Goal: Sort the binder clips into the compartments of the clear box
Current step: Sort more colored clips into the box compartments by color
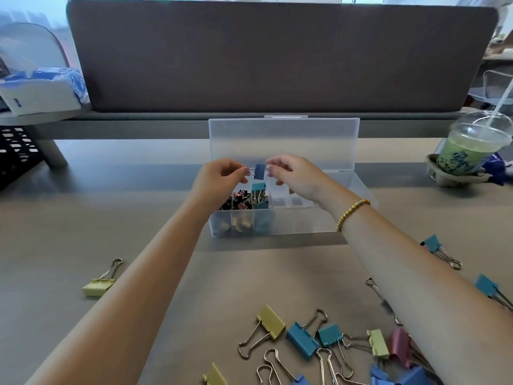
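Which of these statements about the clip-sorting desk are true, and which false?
1. Both hands hold one dark blue binder clip above the clear box. True.
2. The box lid is shut. False: the lid stands open.
3. A lone yellow clip lies on the desk left of the person's left arm. True.
4. The iced green drink stands left of the box. False: it stands on the right.
5. The right wrist wears a beaded bracelet. True.

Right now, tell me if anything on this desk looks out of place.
One yellow binder clip lies alone at the left, far from the main clip pile near the front edge. The iced drink sits upright in its holder; nothing is spilled.
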A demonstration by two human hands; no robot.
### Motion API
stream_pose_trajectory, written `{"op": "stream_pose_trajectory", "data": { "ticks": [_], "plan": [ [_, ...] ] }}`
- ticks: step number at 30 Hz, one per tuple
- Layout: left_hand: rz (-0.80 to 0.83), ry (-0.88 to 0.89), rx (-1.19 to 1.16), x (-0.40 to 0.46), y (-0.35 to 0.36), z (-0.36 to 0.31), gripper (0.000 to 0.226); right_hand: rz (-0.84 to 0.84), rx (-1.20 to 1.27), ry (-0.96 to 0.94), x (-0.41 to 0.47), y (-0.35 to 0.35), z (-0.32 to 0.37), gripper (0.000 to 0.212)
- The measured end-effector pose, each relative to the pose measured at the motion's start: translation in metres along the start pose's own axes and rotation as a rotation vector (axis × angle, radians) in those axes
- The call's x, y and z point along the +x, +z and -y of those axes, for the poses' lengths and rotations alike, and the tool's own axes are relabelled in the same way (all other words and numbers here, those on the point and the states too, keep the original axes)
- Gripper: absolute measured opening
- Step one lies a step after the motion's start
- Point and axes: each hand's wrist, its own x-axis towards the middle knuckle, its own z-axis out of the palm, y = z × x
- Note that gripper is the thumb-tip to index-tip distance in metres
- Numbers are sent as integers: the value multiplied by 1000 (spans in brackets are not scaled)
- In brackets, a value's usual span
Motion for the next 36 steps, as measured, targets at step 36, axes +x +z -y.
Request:
{"op": "stream_pose_trajectory", "data": {
  "ticks": [36],
  "plan": [
    [225, 194, 493, 5, 0, 3, 6, -126, 75, 100, 14, 5, -6, 4]
  ]
}}
